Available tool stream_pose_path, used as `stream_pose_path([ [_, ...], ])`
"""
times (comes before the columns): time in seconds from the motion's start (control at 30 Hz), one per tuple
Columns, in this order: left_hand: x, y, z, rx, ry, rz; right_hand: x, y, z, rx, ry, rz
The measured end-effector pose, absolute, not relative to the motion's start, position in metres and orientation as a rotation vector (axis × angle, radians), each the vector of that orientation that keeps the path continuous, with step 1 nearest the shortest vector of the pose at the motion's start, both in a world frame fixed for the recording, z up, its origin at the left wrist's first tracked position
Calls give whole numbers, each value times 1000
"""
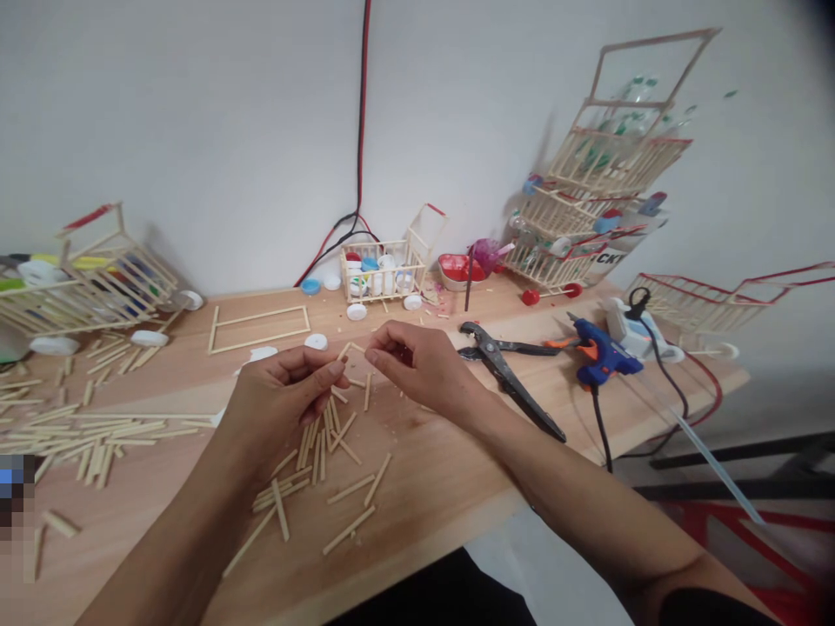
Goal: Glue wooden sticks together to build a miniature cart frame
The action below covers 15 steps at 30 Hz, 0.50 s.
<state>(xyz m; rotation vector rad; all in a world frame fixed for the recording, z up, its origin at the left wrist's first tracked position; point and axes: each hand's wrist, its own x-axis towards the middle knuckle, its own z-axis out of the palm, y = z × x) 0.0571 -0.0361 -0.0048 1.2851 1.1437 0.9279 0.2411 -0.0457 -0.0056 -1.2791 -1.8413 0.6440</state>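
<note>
My left hand (293,382) is closed in a pinch on a short wooden stick (344,351). Just to its right, my right hand (421,358) is closed too, its fingertips on another short stick (357,348). The two sticks come together at an angle between my fingertips; whether they are joined I cannot tell. Under and in front of my hands lies a loose pile of cut wooden sticks (319,452) on the wooden table (444,513). A rectangular stick frame (261,315) lies flat behind my left hand, near a white bottle cap (317,342).
Black pliers (509,369) and a blue glue gun (604,352) with its cable lie at right, beside a white power strip (630,330). Small stick carts stand at left (117,278), at the back (384,278) and stacked at right (619,165). A red dish (457,271) sits by the wall.
</note>
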Motion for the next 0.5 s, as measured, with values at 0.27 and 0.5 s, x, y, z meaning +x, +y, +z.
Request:
stream_pose_path([
  [0.27,58,-36,-4,1292,1130,923,240,-46,-5,-1294,-1843,646],
  [0.5,60,-37,-2,1251,1142,947,240,-46,-5,-1285,-1837,656],
])
